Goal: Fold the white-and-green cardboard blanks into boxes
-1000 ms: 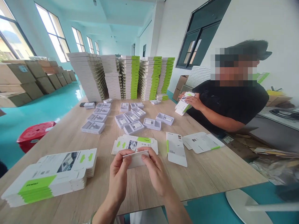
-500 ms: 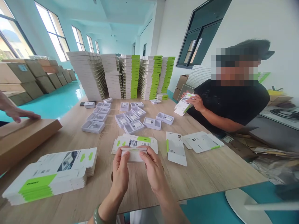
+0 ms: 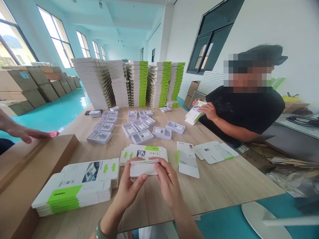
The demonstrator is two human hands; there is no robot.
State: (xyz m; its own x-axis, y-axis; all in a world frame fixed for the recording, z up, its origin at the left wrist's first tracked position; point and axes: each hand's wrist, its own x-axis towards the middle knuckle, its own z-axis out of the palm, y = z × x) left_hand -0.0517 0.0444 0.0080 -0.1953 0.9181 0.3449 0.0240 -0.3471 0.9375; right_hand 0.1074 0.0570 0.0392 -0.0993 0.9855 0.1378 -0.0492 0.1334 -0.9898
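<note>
Both my hands hold one small white carton [image 3: 143, 168] above the near edge of the wooden table [image 3: 224, 186]. My left hand [image 3: 129, 189] grips its left end with the thumb under it. My right hand [image 3: 167, 182] pinches its right end. A low pile of flat white-and-green cartons [image 3: 143, 152] lies just behind the held carton. A bigger pile of flat cartons [image 3: 79, 187] lies to my left.
A brown cardboard box [image 3: 27, 172] lies on the table's left end with another person's hand [image 3: 22, 132] on it. A person in black [image 3: 246, 109] at the right holds a carton. White trays [image 3: 139, 127] and tall carton stacks [image 3: 139, 83] fill the far side.
The brown cardboard box has slid further onto the table from the left, and the pile of flat cartons has shifted right. My hands have turned the white carton slightly.
</note>
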